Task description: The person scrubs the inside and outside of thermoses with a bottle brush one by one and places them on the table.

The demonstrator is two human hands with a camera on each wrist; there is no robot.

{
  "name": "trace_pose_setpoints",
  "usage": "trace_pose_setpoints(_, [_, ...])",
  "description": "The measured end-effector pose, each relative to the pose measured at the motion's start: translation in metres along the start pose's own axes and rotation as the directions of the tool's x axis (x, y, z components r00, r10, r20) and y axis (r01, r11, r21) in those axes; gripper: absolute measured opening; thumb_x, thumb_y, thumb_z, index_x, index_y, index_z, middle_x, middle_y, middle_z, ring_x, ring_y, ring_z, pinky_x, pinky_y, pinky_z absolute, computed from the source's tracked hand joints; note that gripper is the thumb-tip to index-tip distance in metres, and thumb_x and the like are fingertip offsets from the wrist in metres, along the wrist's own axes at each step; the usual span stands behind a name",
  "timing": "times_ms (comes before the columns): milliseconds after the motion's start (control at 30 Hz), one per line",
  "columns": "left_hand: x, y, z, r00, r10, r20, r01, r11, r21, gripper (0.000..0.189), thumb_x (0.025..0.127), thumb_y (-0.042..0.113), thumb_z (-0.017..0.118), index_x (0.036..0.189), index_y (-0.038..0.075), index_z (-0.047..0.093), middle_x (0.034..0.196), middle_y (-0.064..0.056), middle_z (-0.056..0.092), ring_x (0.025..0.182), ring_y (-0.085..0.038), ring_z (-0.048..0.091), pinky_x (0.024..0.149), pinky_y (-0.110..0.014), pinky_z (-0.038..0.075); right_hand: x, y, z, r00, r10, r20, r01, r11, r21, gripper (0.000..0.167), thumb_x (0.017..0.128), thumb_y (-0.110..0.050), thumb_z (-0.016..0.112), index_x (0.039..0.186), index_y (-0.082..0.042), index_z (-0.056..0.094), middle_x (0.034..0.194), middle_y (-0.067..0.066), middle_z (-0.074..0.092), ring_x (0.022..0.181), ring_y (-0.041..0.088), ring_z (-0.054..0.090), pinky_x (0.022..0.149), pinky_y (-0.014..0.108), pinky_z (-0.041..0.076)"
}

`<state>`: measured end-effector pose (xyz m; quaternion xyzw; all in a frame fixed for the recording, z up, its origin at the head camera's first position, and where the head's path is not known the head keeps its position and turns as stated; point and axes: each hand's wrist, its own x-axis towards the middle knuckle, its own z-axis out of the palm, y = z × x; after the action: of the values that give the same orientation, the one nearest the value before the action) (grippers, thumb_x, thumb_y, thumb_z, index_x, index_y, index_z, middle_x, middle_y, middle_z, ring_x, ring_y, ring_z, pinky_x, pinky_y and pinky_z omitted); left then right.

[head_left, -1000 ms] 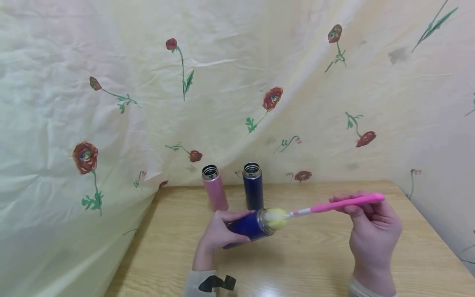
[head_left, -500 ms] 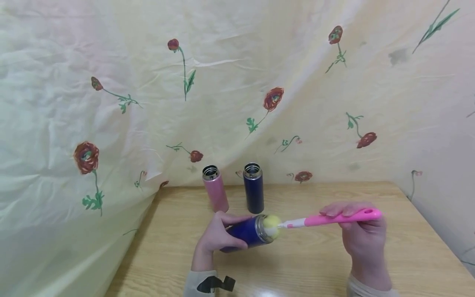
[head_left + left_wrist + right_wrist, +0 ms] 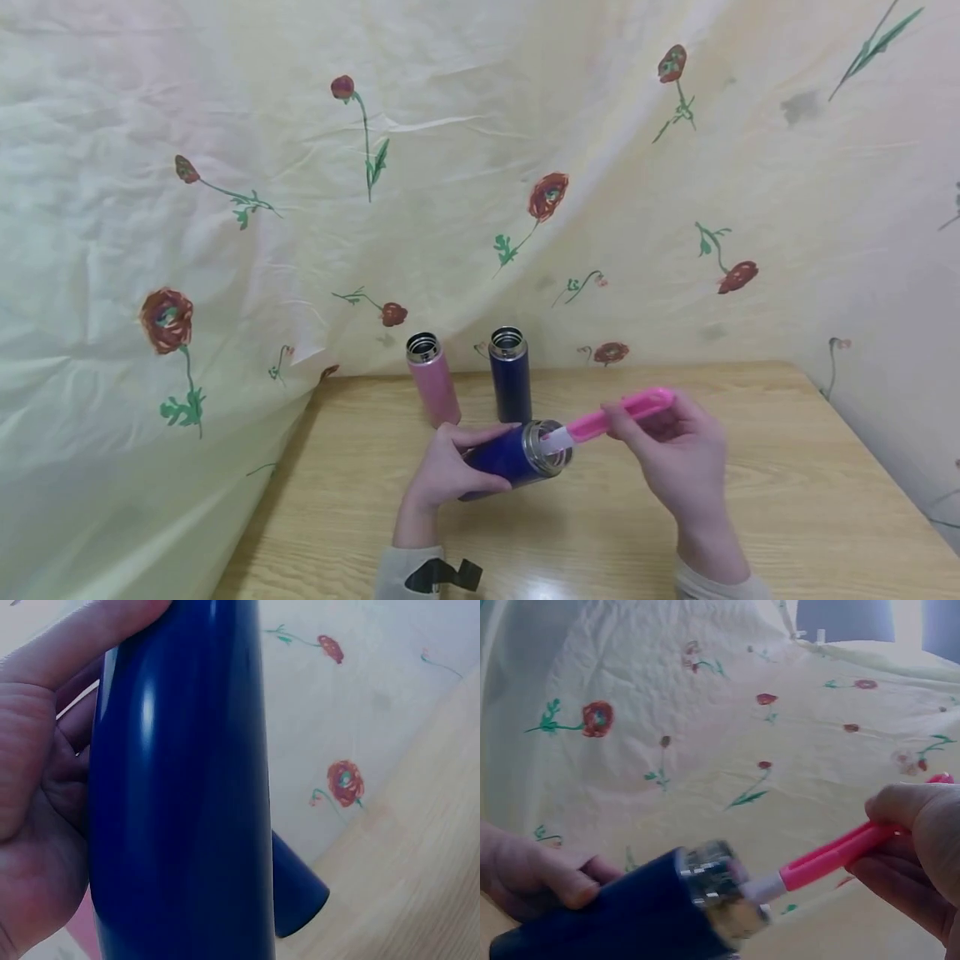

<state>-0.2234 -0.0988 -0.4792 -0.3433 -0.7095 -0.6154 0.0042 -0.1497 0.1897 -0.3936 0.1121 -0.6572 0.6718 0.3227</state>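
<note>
My left hand (image 3: 450, 467) grips a blue vacuum flask (image 3: 504, 460), tilted on its side with its open steel mouth toward the right. In the left wrist view the flask's smooth body (image 3: 180, 780) fills the middle, thumb and palm along its left side. Pinched in my right hand (image 3: 678, 458) is a bottle brush with a pink handle (image 3: 588, 427) and a white neck. The brush's sponge head is hidden inside the flask. The right wrist view shows the white neck (image 3: 765, 889) entering the steel mouth, the thumb on top of the pink handle.
Behind the held flask stand an upright pink flask (image 3: 435, 387) and an upright dark blue flask (image 3: 512, 387), both lidless. They rest on a wooden table (image 3: 787, 500). A flowered cloth (image 3: 450, 208) hangs behind and to the left.
My right hand has moved left, and the brush's yellow and white sponge head has gone from the flask's mouth to inside it. The left hand keeps its grip, with the flask nearly in place.
</note>
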Motion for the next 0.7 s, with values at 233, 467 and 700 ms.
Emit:
trace_pose_setpoints(233, [0.002, 0.001, 0.005, 0.999, -0.008, -0.035, 0.008, 1.000, -0.011, 0.070, 0.067, -0.001, 0.098, 0.133, 0.007, 0.076, 0.126, -0.005, 0.076, 0.122, -0.027, 0.071, 0.109, -0.035, 0.052, -0.005, 0.005, 0.019, 0.988, 0.079, 0.133, -0.057, 0.985, -0.165, 0.022, 0.083, 0.006, 0.088, 0.098, 0.000, 0.073, 0.088, 0.002, 0.080, 0.073, 0.014, 0.076, 0.067, 0.025, 0.064])
trace_pose_setpoints(467, [0.003, -0.003, 0.004, 0.996, -0.040, -0.077, 0.041, 0.999, 0.013, 0.071, 0.067, 0.000, 0.099, 0.134, 0.006, 0.075, 0.125, -0.006, 0.076, 0.120, -0.024, 0.072, 0.108, -0.033, 0.052, -0.001, 0.011, 0.015, 0.970, 0.008, 0.241, 0.008, 0.998, -0.065, 0.024, 0.085, 0.017, 0.078, 0.102, 0.001, 0.071, 0.100, 0.014, 0.079, 0.087, 0.015, 0.077, 0.078, 0.026, 0.064])
trace_pose_setpoints(700, [0.001, -0.004, -0.001, 0.992, -0.097, -0.077, 0.099, 0.995, 0.023, 0.070, 0.069, 0.004, 0.099, 0.135, 0.010, 0.075, 0.128, -0.004, 0.076, 0.124, -0.023, 0.070, 0.110, -0.031, 0.050, 0.004, 0.000, -0.001, 0.995, 0.076, 0.069, -0.083, 0.991, 0.109, 0.015, 0.091, 0.018, 0.073, 0.105, 0.014, 0.067, 0.100, 0.014, 0.080, 0.087, 0.019, 0.077, 0.082, 0.033, 0.065])
